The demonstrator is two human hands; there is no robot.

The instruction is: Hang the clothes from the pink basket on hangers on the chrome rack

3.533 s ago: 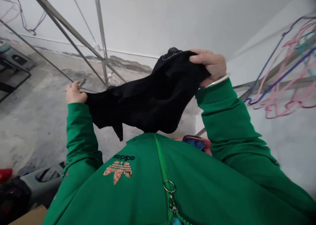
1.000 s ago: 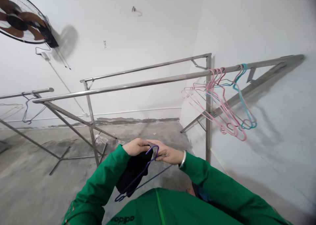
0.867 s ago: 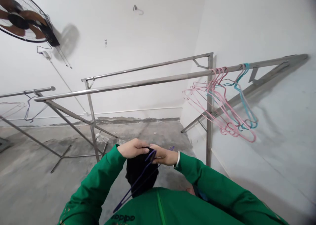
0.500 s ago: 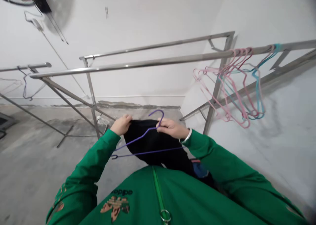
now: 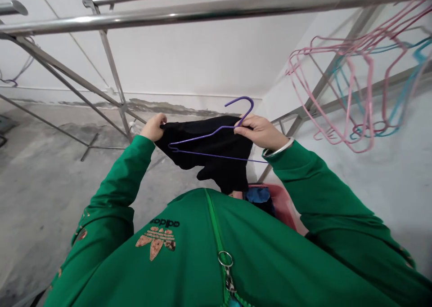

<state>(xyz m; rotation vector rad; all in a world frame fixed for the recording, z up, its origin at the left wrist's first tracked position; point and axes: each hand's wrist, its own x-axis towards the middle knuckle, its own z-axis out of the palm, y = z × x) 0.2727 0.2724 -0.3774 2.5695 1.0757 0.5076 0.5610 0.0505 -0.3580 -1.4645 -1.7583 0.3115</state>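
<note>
A black garment (image 5: 216,152) hangs between my two hands in front of my chest. My left hand (image 5: 153,126) is closed on its left edge. My right hand (image 5: 261,131) pinches the neck of a purple wire hanger (image 5: 216,138) together with the garment's right edge. The hanger lies across the front of the cloth with its hook pointing up. Both arms are in green jacket sleeves, and a silver bangle sits on my right wrist.
A steel drying rail (image 5: 202,11) runs overhead, with slanted steel legs (image 5: 114,80) behind. Several pink and blue wire hangers (image 5: 357,77) hang on the rail at the right. A red basket (image 5: 270,203) with cloth stands below my right arm. Concrete floor (image 5: 40,181) lies to the left.
The view has tilted down and closer to the rail. My hands have spread the black garment wider, and the purple hanger now lies flatter across it, hook upright.
</note>
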